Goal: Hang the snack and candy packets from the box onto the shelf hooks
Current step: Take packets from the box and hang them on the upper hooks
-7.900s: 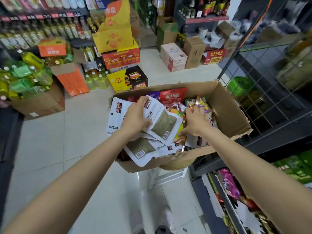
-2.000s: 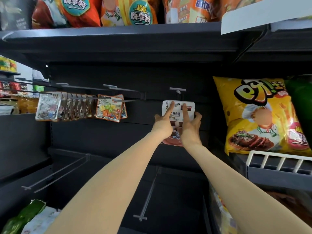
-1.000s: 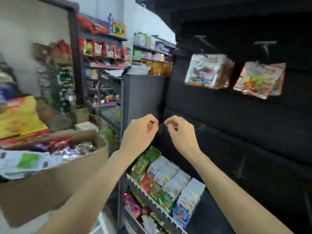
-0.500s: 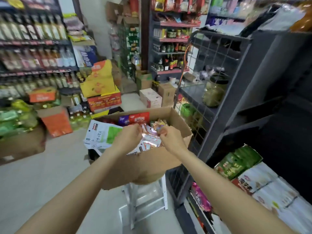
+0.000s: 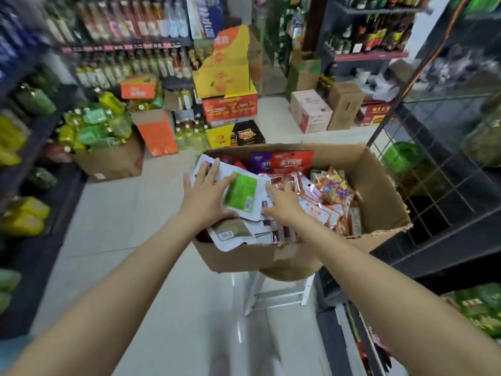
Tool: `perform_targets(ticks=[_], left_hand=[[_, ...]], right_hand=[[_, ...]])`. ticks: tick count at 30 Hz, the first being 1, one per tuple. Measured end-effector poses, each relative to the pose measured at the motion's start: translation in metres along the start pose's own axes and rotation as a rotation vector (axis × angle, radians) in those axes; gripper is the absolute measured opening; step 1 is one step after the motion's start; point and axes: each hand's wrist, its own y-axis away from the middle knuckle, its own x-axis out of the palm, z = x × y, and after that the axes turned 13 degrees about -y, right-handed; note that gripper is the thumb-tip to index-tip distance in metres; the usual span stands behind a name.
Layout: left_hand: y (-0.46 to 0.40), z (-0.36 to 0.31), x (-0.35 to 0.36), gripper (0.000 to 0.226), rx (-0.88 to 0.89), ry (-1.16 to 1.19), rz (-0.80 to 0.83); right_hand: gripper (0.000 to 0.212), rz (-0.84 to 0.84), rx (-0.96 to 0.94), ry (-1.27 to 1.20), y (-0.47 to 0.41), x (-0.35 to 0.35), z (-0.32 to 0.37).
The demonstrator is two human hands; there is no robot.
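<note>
Head view: both flat hands, left hand (image 5: pixel 207 195) and right hand (image 5: pixel 282 203), rest on white packets (image 5: pixel 241 194) in box (image 5: pixel 379 191).

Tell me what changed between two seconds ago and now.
Both hands let go of the packet they were hanging on a shelf hook and came back to the cardboard box. Now the left hand lies spread on the white packets, and the right hand reaches in beside it. The box is still on the white stool, full of packets.
</note>
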Motion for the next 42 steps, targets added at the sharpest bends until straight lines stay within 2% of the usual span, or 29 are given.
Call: perform_targets(ticks=[5,7,11,15,19,21,22,25,28,33,36,38,42], left_hand=[[-0.003,0.013,0.001,0.097,-0.127,0.153,0.053],[-0.002,0.011,-0.001,0.088,-0.153,0.203,0.008],[0.001,0.008,-0.003,0.072,-0.204,0.253,-0.141],[0.002,0.009,-0.006,0.052,-0.176,0.452,-0.244],[-0.004,0.020,-0.008,0.028,-0.137,0.510,-0.206],[-0.005,0.025,-0.010,0.025,-0.104,0.562,-0.207],[-0.005,0.027,-0.013,0.024,-0.098,0.594,-0.222],[-0.006,0.029,-0.029,0.025,-0.096,0.664,-0.294],[-0.008,0.025,-0.055,0.025,-0.036,0.697,-0.353],[-0.011,-0.003,-0.103,0.028,0.112,0.671,-0.411],[-0.009,-0.028,-0.132,0.031,0.249,0.620,-0.473],[-0.005,-0.045,-0.148,0.032,0.322,0.595,-0.485],[0.010,-0.085,-0.180,0.029,0.461,0.540,-0.455]], right_hand=[[0.072,0.002,-0.001,0.000,-0.003,0.001,-0.001],[0.075,-0.006,0.007,0.023,-0.004,0.005,0.000],[0.075,-0.128,0.097,-0.050,-0.007,0.012,0.004],[0.054,-0.212,0.173,-0.156,-0.014,0.011,0.006],[0.011,-0.374,0.229,-0.280,-0.020,0.007,0.004],[0.030,-0.422,0.222,-0.333,-0.021,0.008,0.005],[0.032,-0.453,0.202,-0.332,-0.020,0.006,0.006],[0.016,-0.509,0.101,-0.326,-0.007,-0.007,0.019],[0.006,-0.543,0.010,-0.328,0.009,-0.028,0.030],[0.024,-0.627,-0.061,-0.183,0.053,-0.069,0.046],[0.023,-0.739,-0.071,-0.106,0.088,-0.094,0.055],[0.022,-0.795,-0.063,-0.131,0.110,-0.110,0.059],[0.021,-0.799,-0.092,-0.290,0.167,-0.142,0.058]])
